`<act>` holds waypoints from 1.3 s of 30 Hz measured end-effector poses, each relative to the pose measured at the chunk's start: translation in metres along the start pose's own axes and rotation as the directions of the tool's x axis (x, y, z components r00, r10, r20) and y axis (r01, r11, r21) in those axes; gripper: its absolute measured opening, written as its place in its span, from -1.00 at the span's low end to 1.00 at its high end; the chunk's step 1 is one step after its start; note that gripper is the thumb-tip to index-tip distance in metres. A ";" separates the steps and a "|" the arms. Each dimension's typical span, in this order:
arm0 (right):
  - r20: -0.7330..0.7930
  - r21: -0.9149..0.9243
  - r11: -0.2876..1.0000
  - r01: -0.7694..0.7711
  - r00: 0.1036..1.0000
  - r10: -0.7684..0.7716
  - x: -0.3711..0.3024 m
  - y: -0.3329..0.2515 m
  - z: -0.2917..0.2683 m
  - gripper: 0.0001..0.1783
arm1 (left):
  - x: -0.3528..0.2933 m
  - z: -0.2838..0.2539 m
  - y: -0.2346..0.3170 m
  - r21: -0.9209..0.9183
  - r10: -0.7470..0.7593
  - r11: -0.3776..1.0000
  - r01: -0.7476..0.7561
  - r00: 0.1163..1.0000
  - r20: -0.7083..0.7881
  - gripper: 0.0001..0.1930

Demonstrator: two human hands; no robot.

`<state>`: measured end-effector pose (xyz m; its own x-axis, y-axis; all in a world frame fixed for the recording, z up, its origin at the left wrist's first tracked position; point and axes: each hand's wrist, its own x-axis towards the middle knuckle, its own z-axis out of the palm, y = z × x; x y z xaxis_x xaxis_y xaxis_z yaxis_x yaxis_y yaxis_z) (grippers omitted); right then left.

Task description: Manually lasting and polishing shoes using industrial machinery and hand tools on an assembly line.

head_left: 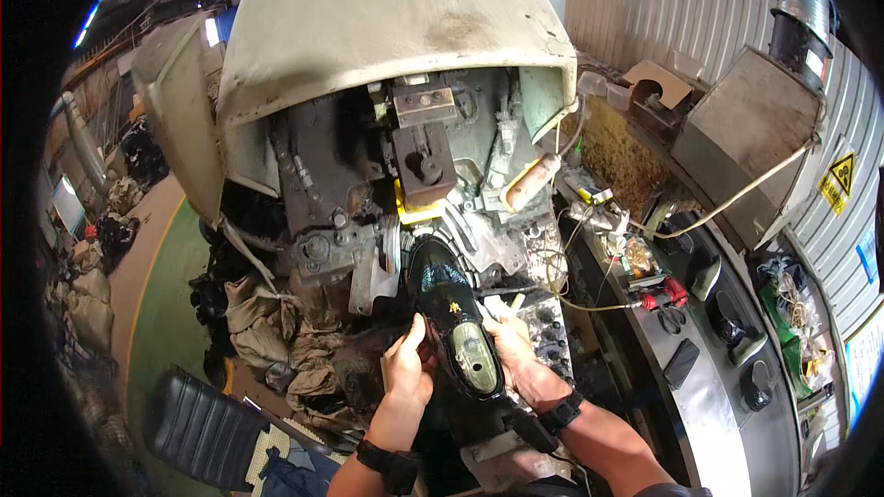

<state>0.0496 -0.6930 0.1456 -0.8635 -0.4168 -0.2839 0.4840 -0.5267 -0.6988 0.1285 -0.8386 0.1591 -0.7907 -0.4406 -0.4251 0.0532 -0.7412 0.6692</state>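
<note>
A glossy black shoe upper [440, 278] with a small gold ornament is stretched over a pale olive shoe last [473, 356]. Its toe points away from me, up against the metal pincers [465, 239] of a large machine. My left hand [408, 366] grips the heel end from the left, thumb along the side. From the right, my right hand [516, 350] closes on the same end. Something white lies by the right fingers; I cannot make out what it is. The undersides of shoe and fingers are hidden.
A big cream machine hood [396, 18] overhangs the work. A wooden-looking handle [532, 182] hangs at the right. Further right, a rack [704, 396] carries several black shoes and a red tool [665, 294]. Cloth bundles [262, 322] and a black chair [203, 428] stand left.
</note>
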 end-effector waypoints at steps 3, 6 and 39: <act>-0.015 0.022 1.000 0.022 1.000 -0.022 0.024 0.001 0.005 -0.62 | 0.018 0.004 0.004 -0.013 0.013 1.000 -0.013 1.000 -0.027 -0.75; -0.007 -0.015 0.997 -0.069 0.998 0.069 0.037 -0.006 0.001 -0.50 | 0.035 0.003 0.005 0.005 -0.007 1.000 0.007 1.000 -0.028 -0.74; 0.001 -0.283 0.933 -0.221 0.973 0.231 0.051 -0.015 -0.053 -0.64 | 0.069 -0.048 -0.060 0.533 0.498 0.741 -0.409 0.866 -0.029 -0.71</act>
<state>-0.0087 -0.6675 0.1069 -0.7283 -0.5276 -0.4373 0.6026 -0.1894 -0.7752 0.1004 -0.8491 0.0607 -0.6412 -0.7656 -0.0522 0.0377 -0.0994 0.9943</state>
